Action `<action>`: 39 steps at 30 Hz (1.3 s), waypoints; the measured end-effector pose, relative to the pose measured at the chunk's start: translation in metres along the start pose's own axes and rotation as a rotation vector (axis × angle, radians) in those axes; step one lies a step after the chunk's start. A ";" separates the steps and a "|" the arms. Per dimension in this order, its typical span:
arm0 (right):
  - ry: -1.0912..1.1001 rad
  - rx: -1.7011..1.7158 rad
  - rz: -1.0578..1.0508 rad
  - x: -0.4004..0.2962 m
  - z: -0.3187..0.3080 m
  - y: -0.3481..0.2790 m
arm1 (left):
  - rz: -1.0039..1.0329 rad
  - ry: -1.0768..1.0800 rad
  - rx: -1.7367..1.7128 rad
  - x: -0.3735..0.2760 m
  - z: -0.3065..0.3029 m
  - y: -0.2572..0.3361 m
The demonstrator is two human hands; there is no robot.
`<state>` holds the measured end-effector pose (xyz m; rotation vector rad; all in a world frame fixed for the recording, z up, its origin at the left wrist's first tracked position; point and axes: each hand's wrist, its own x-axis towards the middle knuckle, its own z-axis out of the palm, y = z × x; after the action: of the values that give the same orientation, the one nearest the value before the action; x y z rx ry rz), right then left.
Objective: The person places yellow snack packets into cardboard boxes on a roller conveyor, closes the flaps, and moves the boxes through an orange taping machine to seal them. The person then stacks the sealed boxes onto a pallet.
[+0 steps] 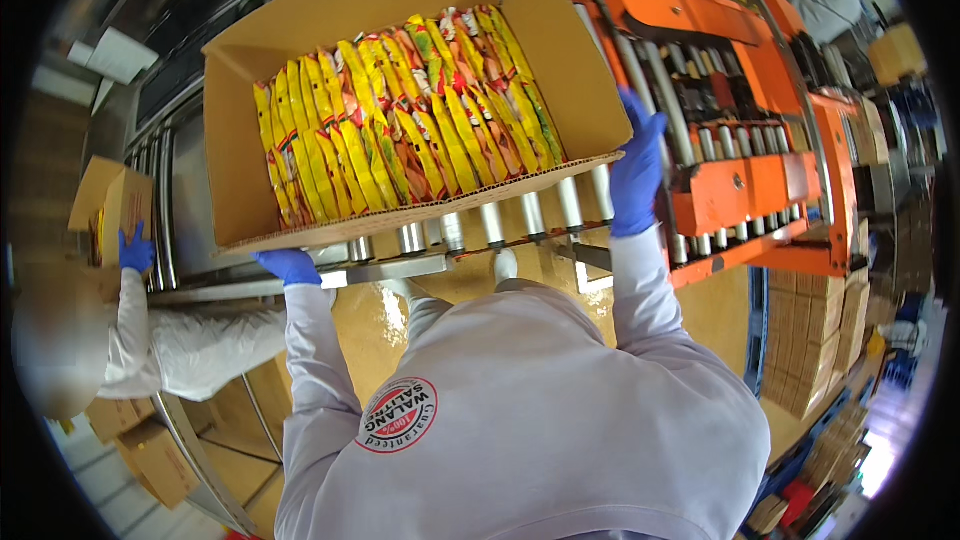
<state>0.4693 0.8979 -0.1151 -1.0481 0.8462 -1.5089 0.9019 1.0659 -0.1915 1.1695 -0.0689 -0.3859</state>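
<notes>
Before me is a large open cardboard box, tilted so that I see into it. Yellow and red plastic packets stand on edge inside, in two long rows. My right hand, in a blue glove, grips the box's right side near its front corner. Low at the front left corner, my left hand, also gloved in blue, supports the box; its fingers are hidden beneath the cardboard. Under the box's near edge run the steel rollers of a conveyor.
An orange machine with rollers adjoins the conveyor on the right. At left, a co-worker's gloved hand touches a smaller cardboard box. Stacked cartons stand at far right. More cartons lie at lower left beside a metal frame.
</notes>
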 end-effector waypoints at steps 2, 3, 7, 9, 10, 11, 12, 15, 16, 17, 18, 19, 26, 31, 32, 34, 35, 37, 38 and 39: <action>0.138 -0.121 -0.043 -0.040 -0.036 0.036 | -0.085 -0.016 -0.039 -0.020 0.007 -0.008; 0.041 -0.146 -0.016 -0.050 -0.043 0.037 | 0.058 -0.103 0.059 -0.017 -0.007 -0.024; 0.276 -0.266 -0.081 -0.050 -0.059 0.032 | -0.203 -0.309 0.057 0.005 0.022 -0.033; 0.384 -0.273 -0.108 -0.041 -0.068 0.030 | -0.322 -0.460 0.080 0.031 0.063 -0.039; 0.436 -0.258 -0.095 -0.035 -0.077 0.030 | -0.371 -0.536 0.091 0.042 0.089 -0.044; 0.480 -0.238 -0.083 -0.029 -0.084 0.031 | -0.404 -0.607 0.098 0.054 0.116 -0.049; 0.509 -0.175 -0.032 -0.023 -0.090 0.031 | -0.431 -0.674 0.099 0.063 0.144 -0.056; 0.607 -0.237 -0.034 -0.021 -0.073 0.020 | -0.477 -0.787 0.092 0.077 0.212 -0.083; 0.574 -0.357 -0.130 -0.024 -0.078 0.030 | -0.468 -0.804 0.089 0.081 0.226 -0.085; 0.654 -0.315 -0.160 -0.024 -0.095 0.043 | -0.481 -0.838 0.087 0.077 0.245 -0.093; 0.643 -0.306 -0.104 -0.024 -0.117 0.049 | -0.480 -0.856 0.089 0.074 0.253 -0.099; 0.629 -0.293 -0.044 -0.025 -0.135 0.048 | -0.478 -0.873 0.095 0.071 0.259 -0.102; 0.458 -0.805 -0.632 0.041 0.048 -0.177 | 0.070 -0.775 0.297 0.138 0.218 -0.089; -0.646 -0.424 -0.536 0.137 0.312 -0.151 | 0.109 -0.343 0.289 0.220 0.194 -0.076; -0.731 -0.443 -0.332 0.153 0.356 -0.125 | 0.186 -0.373 0.298 0.213 0.205 -0.070; -0.760 -0.330 -0.003 0.211 0.406 -0.032 | 0.272 -0.345 0.288 0.222 0.231 -0.084; -0.444 -0.078 0.318 0.240 0.410 0.013 | 0.302 -0.365 0.310 0.205 0.254 -0.095; -0.197 0.062 0.565 0.262 0.398 0.102 | 0.336 -0.407 0.426 0.187 0.282 -0.098; -0.175 0.098 0.660 0.254 0.414 0.144 | 0.381 -0.373 0.491 0.202 0.281 -0.086; -0.174 0.123 0.738 0.243 0.434 0.181 | 0.357 -0.332 0.562 0.223 0.276 -0.079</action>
<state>0.9259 0.6337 -0.0794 -0.6519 0.8738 -0.8207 1.0198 0.7225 -0.1859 1.5989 -0.7031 -0.2435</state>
